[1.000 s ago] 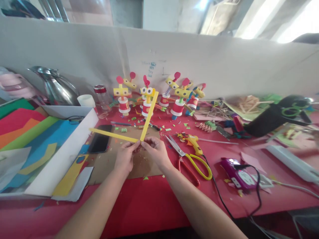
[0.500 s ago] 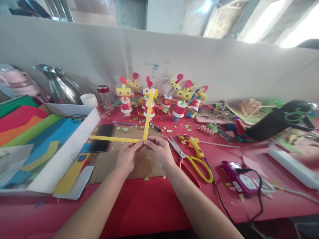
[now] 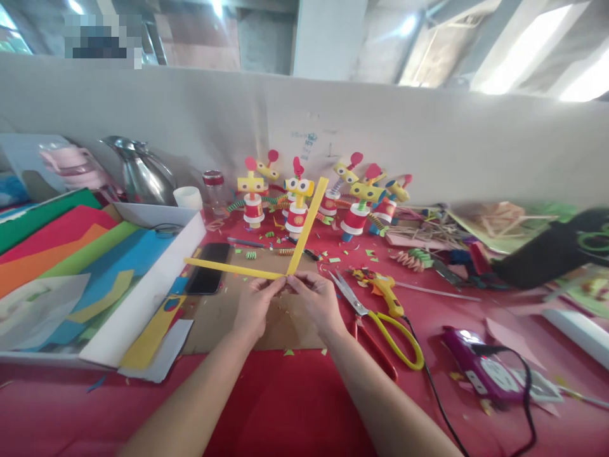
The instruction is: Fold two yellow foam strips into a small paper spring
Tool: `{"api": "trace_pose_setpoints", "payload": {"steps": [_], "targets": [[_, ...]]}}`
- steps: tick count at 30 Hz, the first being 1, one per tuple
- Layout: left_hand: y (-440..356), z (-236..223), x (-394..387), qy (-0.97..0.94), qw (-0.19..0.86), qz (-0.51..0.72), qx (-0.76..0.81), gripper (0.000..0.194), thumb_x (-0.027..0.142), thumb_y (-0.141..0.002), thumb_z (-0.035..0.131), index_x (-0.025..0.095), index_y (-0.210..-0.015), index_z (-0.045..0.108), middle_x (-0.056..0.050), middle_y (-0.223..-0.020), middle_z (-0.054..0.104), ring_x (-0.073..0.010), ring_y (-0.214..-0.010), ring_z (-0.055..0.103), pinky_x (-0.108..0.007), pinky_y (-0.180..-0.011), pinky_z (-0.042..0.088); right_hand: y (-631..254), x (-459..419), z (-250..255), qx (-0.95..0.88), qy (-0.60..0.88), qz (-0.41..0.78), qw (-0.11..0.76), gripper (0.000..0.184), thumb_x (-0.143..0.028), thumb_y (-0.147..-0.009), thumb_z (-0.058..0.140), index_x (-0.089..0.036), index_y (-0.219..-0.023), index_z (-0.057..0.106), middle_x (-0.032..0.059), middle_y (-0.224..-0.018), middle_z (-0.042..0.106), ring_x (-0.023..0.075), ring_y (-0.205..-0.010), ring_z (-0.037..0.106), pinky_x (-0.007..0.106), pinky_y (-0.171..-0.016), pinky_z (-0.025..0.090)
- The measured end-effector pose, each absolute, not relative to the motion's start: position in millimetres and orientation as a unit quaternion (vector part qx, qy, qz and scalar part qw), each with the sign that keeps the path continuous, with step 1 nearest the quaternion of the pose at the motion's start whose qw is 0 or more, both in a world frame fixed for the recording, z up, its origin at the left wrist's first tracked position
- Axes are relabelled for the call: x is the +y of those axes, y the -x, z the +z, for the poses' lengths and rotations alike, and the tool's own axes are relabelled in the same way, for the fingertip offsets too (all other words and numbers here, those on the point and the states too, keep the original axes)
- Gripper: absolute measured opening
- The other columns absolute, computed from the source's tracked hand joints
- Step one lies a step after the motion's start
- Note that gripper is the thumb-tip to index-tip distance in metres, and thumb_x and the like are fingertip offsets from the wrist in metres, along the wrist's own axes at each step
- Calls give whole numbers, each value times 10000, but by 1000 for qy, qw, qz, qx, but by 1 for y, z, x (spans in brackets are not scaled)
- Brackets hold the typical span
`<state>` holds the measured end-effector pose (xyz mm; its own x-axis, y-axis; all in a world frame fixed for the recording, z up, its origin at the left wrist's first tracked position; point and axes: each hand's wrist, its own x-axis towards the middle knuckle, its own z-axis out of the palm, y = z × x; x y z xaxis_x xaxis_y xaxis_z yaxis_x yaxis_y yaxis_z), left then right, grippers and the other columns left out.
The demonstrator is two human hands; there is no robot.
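Note:
Two long yellow paper strips meet at a corner between my hands, above a brown cardboard sheet (image 3: 223, 317). One strip (image 3: 233, 268) runs left and the other strip (image 3: 308, 225) rises up and to the right. My left hand (image 3: 257, 304) and my right hand (image 3: 316, 301) are both closed in a pinch on the joined ends. A row of small paper robot figures (image 3: 297, 203) on red cups stands behind the strips.
Scissors with yellow and red handles (image 3: 380, 317) and a yellow glue gun (image 3: 383, 285) lie right of my hands. A black phone (image 3: 208, 277) and a white box of coloured paper sheets (image 3: 143, 298) lie left. A purple power strip (image 3: 476, 365), a steel kettle (image 3: 143, 174) and paper scraps surround them.
The upright strip has tilted to the right, after standing nearly vertical half a second ago. My hands keep their pinch on the corner. The camera has shifted, so everything sits a little lower and further right.

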<state>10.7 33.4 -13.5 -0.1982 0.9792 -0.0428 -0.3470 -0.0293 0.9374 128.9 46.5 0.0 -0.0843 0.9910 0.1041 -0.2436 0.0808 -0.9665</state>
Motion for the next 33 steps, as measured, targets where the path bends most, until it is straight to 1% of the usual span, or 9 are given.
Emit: {"api": "trace_pose_setpoints", "payload": {"steps": [2,4,6,9,12,16,21,27,33], "targets": [[-12,-12,31,-366,492,623,486,239,367,-662,733,151,-757,692,-10,-657,655,-111,-603,559,-231,-602,413,-128,45,0,-483,403,529,571,171,-311,-710,697,-159,-787,707,24,-711,689,148,-667,616,279,-677,492],[-13,-9,28,-407,433,612,522,230,386,-690,707,160,-707,664,9,-612,623,-104,-569,536,-222,-572,400,-128,44,1,-476,414,512,583,167,-314,-714,696,-165,-789,698,20,-714,688,153,-681,621,279,-679,488],[-13,-5,24,-454,375,596,545,224,389,-710,688,170,-680,654,13,-599,617,-110,-568,538,-224,-572,405,-127,43,2,-472,417,507,589,162,-314,-705,702,-168,-775,691,17,-712,686,155,-680,622,280,-676,486],[-14,1,20,-492,322,593,550,181,365,-713,690,189,-757,687,-1,-669,668,-136,-626,587,-239,-617,444,-125,42,1,-478,404,512,589,155,-316,-699,704,-167,-735,681,17,-693,680,159,-670,623,285,-674,489],[-14,6,17,-506,284,607,543,156,345,-714,695,212,-792,715,-13,-744,706,-151,-670,619,-255,-660,471,-123,39,-3,-487,387,509,595,147,-311,-721,688,-171,-763,683,19,-708,681,163,-687,629,296,-695,497],[-15,8,13,-518,263,621,527,115,329,-735,681,237,-775,737,-22,-758,710,-166,-690,626,-266,-682,477,-121,35,-9,-494,390,474,617,113,-286,-743,672,-184,-791,676,28,-766,683,167,-724,630,309,-725,503],[-18,7,7,-531,216,645,505,105,298,-770,645,251,-795,736,-52,-817,692,-187,-764,609,-280,-738,458,-117,30,-12,-501,403,425,637,94,-280,-751,664,-195,-791,668,28,-769,666,169,-740,613,308,-731,500],[-16,2,8,-558,210,614,517,117,290,-811,584,221,-798,678,-49,-780,637,-172,-718,572,-268,-710,437,-114,29,-15,-523,424,397,624,69,-269,-763,645,-210,-776,678,24,-767,669,174,-740,606,304,-723,479],[-12,1,9,-580,168,602,522,108,275,-825,568,222,-816,661,-52,-808,655,-173,-738,584,-267,-723,429,-115,28,-12,-550,423,374,616,65,-246,-781,625,-207,-764,675,22,-768,672,172,-739,600,294,-720,464]]}}
